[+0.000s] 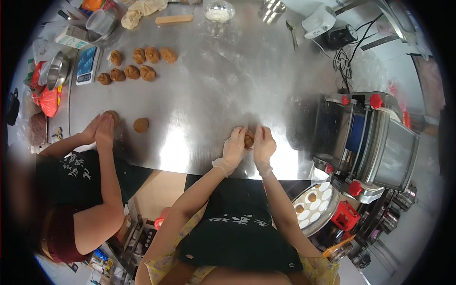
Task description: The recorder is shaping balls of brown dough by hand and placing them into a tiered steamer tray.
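Observation:
A small brown dough piece (249,139), its top creased, sits between my two hands near the front edge of the steel table. My left hand (233,148) wears a thin clear glove, its bent fingers closed against the dough's left side. On the other side, my right hand (264,145), also gloved, has its fingers bent and pressed together at the dough's right edge. The underside of the dough is hidden.
At left a co-worker's hands (103,127) press on dough beside a smooth dough round (141,125). Farther back lie several creased dough pieces (131,72), a scale (86,66) and a rolling pin (174,19). A metal machine (387,147) and a tray with white rounds (327,219) stand right.

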### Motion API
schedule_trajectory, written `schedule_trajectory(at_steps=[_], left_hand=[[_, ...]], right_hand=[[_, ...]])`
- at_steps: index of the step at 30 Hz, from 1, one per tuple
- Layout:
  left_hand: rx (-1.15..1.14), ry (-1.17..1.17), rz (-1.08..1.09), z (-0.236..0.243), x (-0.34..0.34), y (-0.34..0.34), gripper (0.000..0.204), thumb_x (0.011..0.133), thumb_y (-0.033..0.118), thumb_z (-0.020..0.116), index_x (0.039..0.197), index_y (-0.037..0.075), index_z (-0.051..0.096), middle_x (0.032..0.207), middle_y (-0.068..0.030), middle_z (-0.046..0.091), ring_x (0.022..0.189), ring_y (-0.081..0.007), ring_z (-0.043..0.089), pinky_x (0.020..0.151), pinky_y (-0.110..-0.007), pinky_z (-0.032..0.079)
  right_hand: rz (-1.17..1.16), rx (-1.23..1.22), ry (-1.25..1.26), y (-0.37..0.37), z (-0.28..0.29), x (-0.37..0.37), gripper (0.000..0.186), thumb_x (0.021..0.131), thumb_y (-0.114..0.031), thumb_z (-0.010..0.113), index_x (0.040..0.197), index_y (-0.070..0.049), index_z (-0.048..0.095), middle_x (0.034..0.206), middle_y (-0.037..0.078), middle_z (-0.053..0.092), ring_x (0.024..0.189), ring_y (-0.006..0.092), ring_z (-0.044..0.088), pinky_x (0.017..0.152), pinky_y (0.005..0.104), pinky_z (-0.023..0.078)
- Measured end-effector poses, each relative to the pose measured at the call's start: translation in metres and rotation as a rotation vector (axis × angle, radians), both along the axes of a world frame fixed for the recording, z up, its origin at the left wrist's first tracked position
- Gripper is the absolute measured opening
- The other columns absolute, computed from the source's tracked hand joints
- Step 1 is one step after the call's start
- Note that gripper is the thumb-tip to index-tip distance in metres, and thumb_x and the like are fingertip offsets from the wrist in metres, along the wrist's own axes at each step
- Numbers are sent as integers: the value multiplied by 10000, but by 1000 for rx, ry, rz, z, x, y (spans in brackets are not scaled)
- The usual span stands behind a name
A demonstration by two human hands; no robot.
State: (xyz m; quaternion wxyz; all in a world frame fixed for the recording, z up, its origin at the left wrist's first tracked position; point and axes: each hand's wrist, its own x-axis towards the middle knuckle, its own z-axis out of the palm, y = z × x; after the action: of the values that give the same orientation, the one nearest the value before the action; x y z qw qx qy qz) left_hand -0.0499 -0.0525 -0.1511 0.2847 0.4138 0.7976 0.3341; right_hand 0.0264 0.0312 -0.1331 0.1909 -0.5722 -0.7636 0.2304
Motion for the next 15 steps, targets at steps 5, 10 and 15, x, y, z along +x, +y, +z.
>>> schedule_trajectory(at_steps=[5,10,15], left_hand=[[158,-94,156,-9,-9,-31,735,746,14,768,1404,24,441,1341,-157,490,958,-307,634,782,-394,558],[119,-194,403,-5,-30,-39,567,800,14,690,1333,51,501,1302,-161,532,974,-343,643,755,-422,545],[248,203,451,-30,-37,-44,428,827,-75,617,1226,74,573,1170,-142,598,924,-325,656,744,-388,557]], right_hand=[[221,234,-108,9,-10,-30,182,894,-202,681,1023,-73,676,809,89,655,745,289,631,651,406,513],[330,412,-186,10,-32,-24,181,878,-160,691,1043,-99,647,861,83,630,786,281,615,676,406,504],[387,390,-176,15,-41,-32,153,873,-136,684,1016,-109,637,875,69,622,799,271,603,682,404,489]])
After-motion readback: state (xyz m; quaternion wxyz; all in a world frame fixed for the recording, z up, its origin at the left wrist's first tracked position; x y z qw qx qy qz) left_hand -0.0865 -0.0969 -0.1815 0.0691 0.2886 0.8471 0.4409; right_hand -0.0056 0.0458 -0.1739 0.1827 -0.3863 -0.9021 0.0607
